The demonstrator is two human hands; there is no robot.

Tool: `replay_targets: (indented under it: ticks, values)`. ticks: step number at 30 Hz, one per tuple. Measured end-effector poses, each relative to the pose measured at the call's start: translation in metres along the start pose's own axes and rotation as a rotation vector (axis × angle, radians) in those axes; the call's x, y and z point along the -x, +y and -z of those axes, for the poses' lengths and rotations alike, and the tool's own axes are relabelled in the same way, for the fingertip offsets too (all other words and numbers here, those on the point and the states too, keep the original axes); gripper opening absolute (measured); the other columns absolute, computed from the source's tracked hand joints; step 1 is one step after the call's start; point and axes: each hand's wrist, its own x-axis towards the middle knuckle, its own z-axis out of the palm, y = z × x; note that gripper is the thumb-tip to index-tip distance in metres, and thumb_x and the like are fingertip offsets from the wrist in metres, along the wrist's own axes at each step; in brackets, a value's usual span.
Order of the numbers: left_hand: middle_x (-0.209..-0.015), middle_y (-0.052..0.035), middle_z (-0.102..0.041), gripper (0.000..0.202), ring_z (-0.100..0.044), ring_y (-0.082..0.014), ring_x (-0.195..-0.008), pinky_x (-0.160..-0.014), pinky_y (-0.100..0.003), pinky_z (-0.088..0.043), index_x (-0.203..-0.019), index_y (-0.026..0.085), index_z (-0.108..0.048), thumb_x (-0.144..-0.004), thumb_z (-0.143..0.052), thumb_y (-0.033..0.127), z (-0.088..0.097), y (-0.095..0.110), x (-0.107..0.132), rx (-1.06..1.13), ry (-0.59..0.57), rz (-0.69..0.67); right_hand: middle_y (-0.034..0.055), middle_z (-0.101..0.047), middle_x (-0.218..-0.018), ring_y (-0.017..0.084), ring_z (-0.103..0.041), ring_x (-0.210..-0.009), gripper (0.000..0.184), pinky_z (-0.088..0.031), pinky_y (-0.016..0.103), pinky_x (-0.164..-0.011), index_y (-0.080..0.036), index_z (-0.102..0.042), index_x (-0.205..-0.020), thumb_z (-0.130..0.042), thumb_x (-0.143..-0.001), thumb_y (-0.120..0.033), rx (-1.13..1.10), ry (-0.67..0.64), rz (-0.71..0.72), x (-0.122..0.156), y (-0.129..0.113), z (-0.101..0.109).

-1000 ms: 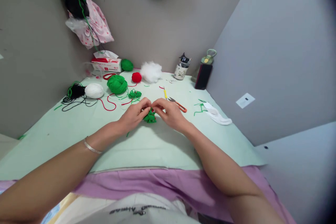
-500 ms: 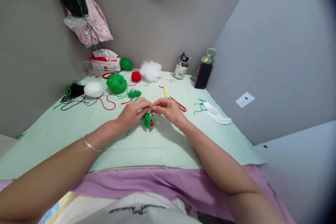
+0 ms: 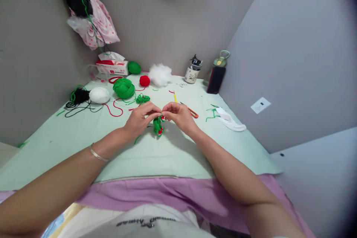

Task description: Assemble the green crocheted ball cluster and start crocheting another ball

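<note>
Counter (image 3: 167, 156), pale green, lay under both hands; the left hand (image 3: 141, 119) and right hand (image 3: 180, 116) met fingertip to fingertip, each closed in a pinch around the top of a small green crochet piece (image 3: 158, 127) hanging over its middle. Close, low pinches probably suited such fine work.

Left hand (image 3: 139, 119) and right hand (image 3: 180, 116) meet, fingertips pinched.
Both hands are raised side by side at the centre, thumbs and forefingers closed and nearly touching across the gap. The bare forearms reach forward from the lower corners and converge, wrists bent slightly inward.
</note>
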Motion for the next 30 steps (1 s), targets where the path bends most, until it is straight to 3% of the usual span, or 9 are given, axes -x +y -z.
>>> replay_targets:
  ticks: [3, 7, 14, 18, 23, 27, 30]
  values:
    - [-0.079, -0.0024, -0.063, 0.016, -0.055, -0.0174, -0.074, -0.067, -0.029, -0.042, -0.081, 0.020, -0.070, -0.087, -0.068, 0.034, -0.001, 0.003, -0.001, 0.073, 0.007, 0.106, -0.0030, -0.062, -0.063, 0.010, -0.055, -0.058, 0.028, -0.045, 0.025, -0.059, -0.017, -0.063, -0.076, -0.081, -0.070, -0.039, 0.005, 0.024, 0.004, 0.000, 0.000, -0.001]
    - [-0.076, -0.0006, -0.063, 0.019, -0.056, -0.0163, -0.072, -0.068, -0.028, -0.042, -0.081, 0.018, -0.067, -0.083, -0.069, 0.037, -0.001, 0.006, -0.004, 0.210, -0.005, 0.258, -0.0016, -0.063, -0.066, 0.012, -0.057, -0.061, 0.018, -0.048, 0.026, -0.062, -0.018, -0.067, -0.080, -0.069, -0.081, -0.035, 0.095, 0.026, 0.028, 0.002, -0.003, -0.002]
    - [-0.095, -0.0056, -0.070, 0.023, -0.061, -0.0205, -0.091, -0.084, -0.031, -0.045, -0.078, 0.018, -0.071, -0.077, -0.076, 0.040, -0.001, 0.000, -0.007, 0.416, -0.051, 0.439, 0.0014, -0.064, -0.087, 0.013, -0.059, -0.074, 0.002, -0.047, 0.027, -0.068, -0.020, -0.065, -0.084, -0.067, -0.085, -0.018, 0.516, 0.085, 0.351, 0.007, -0.003, -0.003]
    - [-0.081, -0.0058, -0.069, 0.028, -0.059, -0.0191, -0.078, -0.071, -0.030, -0.043, -0.082, 0.017, -0.074, -0.073, -0.080, 0.043, -0.001, -0.001, -0.007, 0.575, -0.101, 0.587, 0.0021, -0.065, -0.086, 0.014, -0.062, -0.075, 0.007, -0.049, 0.028, -0.070, -0.020, -0.065, -0.085, -0.063, -0.087, -0.013, 0.583, 0.079, 0.357, 0.006, 0.003, -0.002]
    - [-0.082, -0.0048, -0.068, 0.031, -0.056, -0.0180, -0.078, -0.071, -0.029, -0.041, -0.081, 0.017, -0.074, -0.071, -0.081, 0.045, -0.001, 0.001, -0.006, 0.571, -0.094, 0.577, 0.0052, -0.068, -0.090, 0.015, -0.066, -0.076, 0.004, -0.053, 0.030, -0.073, -0.019, -0.069, -0.089, -0.067, -0.088, -0.022, 0.540, 0.070, 0.326, 0.005, 0.005, -0.001]
    - [-0.072, -0.0010, -0.062, 0.030, -0.051, -0.0149, -0.067, -0.064, -0.028, -0.037, -0.076, 0.018, -0.070, -0.073, -0.080, 0.046, -0.002, 0.004, -0.005, 0.514, -0.090, 0.539, 0.0051, -0.069, -0.085, 0.016, -0.065, -0.075, 0.008, -0.052, 0.031, -0.072, -0.019, -0.071, -0.084, -0.065, -0.088, -0.022, 0.562, 0.074, 0.347, 0.005, 0.001, 0.000]
    - [-0.070, 0.0000, -0.060, 0.030, -0.050, -0.0140, -0.065, -0.062, -0.027, -0.037, -0.075, 0.018, -0.066, -0.074, -0.078, 0.045, -0.002, 0.003, -0.006, 0.501, -0.104, 0.511, 0.0039, -0.069, -0.079, 0.017, -0.065, -0.073, 0.010, -0.053, 0.031, -0.070, -0.018, -0.069, -0.082, -0.062, -0.087, -0.024, 0.437, 0.073, 0.243, 0.004, 0.000, 0.000]
